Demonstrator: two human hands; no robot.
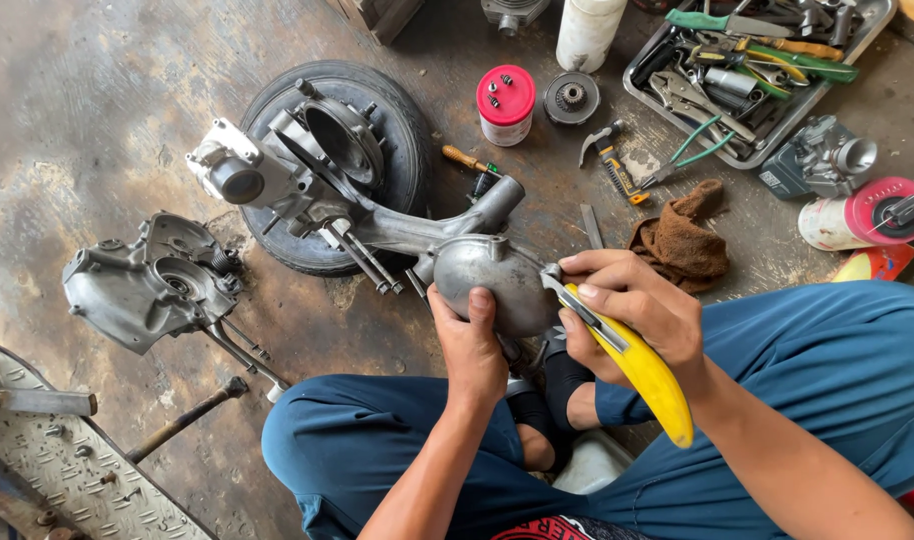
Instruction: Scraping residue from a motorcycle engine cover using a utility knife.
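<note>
centre of frame: a rounded grey metal engine cover (497, 283) is held between both hands above the person's knees. the left hand (472, 345) grips it from below and from the left, thumb pressed flat on the cover's face, fingers closed behind it. the right hand (632, 310) is clamped around a utility knife with a yellow handle (642, 368); the blade end meets the right edge of the cover, and the handle runs down and right past the wrist. the hands sit close together, one on each side of the cover, not touching each other.

the cover joins the lower end of a long grey engine casing (377, 215) that runs up and left across a black tyre (402, 130) lying flat on the stained concrete floor (97, 100). whether the cover is fixed to the casing or only resting against it cannot be told.

left of frame: a separate grey crankcase half (142, 285) lies on the floor, well apart from the hands.

upper centre: a red-capped can (505, 103) with small screws on its lid, and a small gear (571, 97) just beside it.

upper right: a metal tray of hand tools (857, 40). a brown rag (687, 240) lies on the floor, just above the right hand.
</note>
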